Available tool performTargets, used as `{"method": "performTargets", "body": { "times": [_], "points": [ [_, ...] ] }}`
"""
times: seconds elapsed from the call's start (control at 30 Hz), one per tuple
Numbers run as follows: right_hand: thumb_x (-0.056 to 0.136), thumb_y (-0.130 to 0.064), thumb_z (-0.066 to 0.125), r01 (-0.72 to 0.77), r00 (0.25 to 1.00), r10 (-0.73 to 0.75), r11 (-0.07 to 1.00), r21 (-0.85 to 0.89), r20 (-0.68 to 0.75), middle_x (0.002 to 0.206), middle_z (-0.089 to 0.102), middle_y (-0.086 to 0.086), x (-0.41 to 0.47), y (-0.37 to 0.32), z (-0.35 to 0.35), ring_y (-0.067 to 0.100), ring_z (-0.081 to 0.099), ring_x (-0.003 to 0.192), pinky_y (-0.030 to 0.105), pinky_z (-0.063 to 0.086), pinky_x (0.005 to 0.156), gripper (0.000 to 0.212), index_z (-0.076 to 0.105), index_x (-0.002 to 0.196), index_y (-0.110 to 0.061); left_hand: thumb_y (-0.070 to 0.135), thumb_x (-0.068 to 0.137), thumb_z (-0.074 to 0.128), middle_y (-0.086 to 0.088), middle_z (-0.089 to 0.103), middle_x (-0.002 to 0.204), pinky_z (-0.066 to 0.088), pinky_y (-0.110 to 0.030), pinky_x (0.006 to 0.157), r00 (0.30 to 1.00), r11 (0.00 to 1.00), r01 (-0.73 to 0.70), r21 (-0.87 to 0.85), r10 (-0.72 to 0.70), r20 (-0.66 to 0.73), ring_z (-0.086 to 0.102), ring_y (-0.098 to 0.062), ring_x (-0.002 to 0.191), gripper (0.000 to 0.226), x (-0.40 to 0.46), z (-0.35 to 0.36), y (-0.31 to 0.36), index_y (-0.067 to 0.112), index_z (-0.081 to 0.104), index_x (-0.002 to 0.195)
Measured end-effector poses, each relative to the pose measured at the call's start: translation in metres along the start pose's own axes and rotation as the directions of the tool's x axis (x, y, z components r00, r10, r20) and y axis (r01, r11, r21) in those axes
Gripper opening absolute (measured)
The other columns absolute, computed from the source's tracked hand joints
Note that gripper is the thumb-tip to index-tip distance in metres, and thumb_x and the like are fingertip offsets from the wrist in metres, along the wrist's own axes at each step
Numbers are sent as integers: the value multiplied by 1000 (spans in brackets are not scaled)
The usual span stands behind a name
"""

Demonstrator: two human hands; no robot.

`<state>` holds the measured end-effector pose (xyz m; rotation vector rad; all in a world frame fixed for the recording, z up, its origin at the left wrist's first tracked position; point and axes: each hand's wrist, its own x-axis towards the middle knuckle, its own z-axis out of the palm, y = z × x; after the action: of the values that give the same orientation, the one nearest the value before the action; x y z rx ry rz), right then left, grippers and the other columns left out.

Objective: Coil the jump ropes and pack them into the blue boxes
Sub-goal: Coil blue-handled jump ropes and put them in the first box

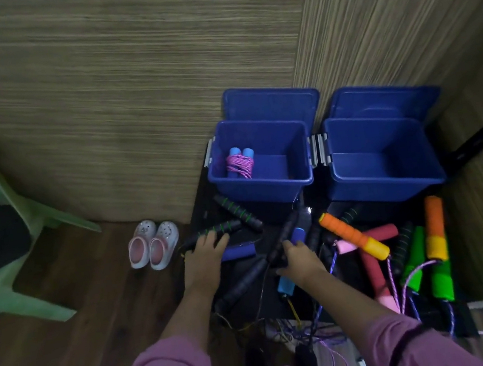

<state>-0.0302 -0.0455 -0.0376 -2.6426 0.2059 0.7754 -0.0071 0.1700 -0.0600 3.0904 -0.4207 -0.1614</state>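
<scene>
the step in hand looks like picking the next rope out of the pile, with the coiling of it not yet begun. at lower centre the right hand (300, 260) curls around a black handle (285, 235) that slants up toward the boxes, fingers clamped on it. just left of it, the left hand (205, 252) lies with fingers spread and fairly straight over a black handle with green rings (219, 229), touching rather than gripping it as far as i can tell.

one coiled rope (240, 164), pink cord wound around light blue handles, already sits in the left blue box (262, 186) at centre frame. the right blue box (387, 183) beside it shows nothing inside. both have their lids tipped back against the wall.

the remaining ropes lie jumbled on the dark table (462, 325) in the lower right: an orange and yellow handle (353, 236), red foam handles (372, 269), green handles (441, 278) and a tangle of purple cord (322, 336) hanging off the near edge.

the next move likely calls for finding the matching handle and freeing its thin cord from the others before winding, since the cords cross each other.

room is tight: the boxes stand against the wall at the table's far edge, and the pile fills the rest. open floor lies lower left, near the small pink shoes (154, 247) and the green chair (2, 250).
</scene>
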Motion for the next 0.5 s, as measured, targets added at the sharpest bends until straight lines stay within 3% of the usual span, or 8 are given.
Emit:
{"method": "performTargets", "body": {
  "times": [0.07, 0.13, 0.2, 0.37, 0.43, 0.5],
  "points": [
    [85, -28, 68, -29, 999, 29, 999, 15, 30, 127, 45, 17, -1, 2, 4, 37, 52, 114, 38, 46, 92, 52, 42, 125, -8, 4, 62, 78, -5, 59, 103, 53, -43, 62, 999, 999, 37, 11, -37, 30, 61, -26, 91, 54, -3, 0, 1, 21, 63, 112],
    [86, -25, 67, -53, 998, 51, 997, 63, 36, 126, 46, 18, -2, 3, 7, 36, 53, 113, 35, 45, 90, 47, 44, 122, -5, 7, 82, 63, -1, 53, 120, 48, -49, 84, 991, 995, 98, 2, -98, 86, 54, -22, 109, 49, -5, 2, 3, 24, 53, 127],
    [85, -23, 67, -73, 997, 71, 990, 123, 26, 127, 45, 19, -3, 4, 10, 35, 54, 112, 33, 45, 89, 45, 45, 119, -2, 7, 88, 54, 1, 46, 131, 41, -50, 95, 986, 992, 126, 15, -127, 109, 47, -21, 120, 53, -7, 4, 4, 24, 42, 137],
    [79, -19, 73, -174, 984, 179, 936, 304, 12, 124, 45, 17, -7, 7, 10, 29, 54, 109, 28, 44, 86, 52, 47, 119, 1, 8, 92, 49, 0, 47, 128, 42, -46, 93, 980, 984, 162, 77, -169, 103, 52, -25, 112, 47, -10, 2, 11, 24, 42, 136],
    [72, -18, 79, -258, 964, 259, 864, 433, 59, 111, 48, 10, -4, 10, 8, 22, 55, 98, 27, 49, 80, 53, 49, 114, -1, 10, 94, 45, -2, 46, 130, 38, -46, 96, 979, 980, 156, 123, -170, 112, 51, -28, 111, 46, -11, 3, 9, 25, 40, 137],
    [65, -11, 82, -350, 935, 309, 737, 578, 171, 109, 52, 10, -1, 12, 5, 23, 59, 93, 37, 57, 76, 52, 51, 105, -1, 11, 96, 41, -3, 43, 133, 34, -45, 98, 969, 976, 153, 154, -179, 168, 46, -29, 117, 49, -11, 4, 7, 25, 33, 142]
  ]
}}
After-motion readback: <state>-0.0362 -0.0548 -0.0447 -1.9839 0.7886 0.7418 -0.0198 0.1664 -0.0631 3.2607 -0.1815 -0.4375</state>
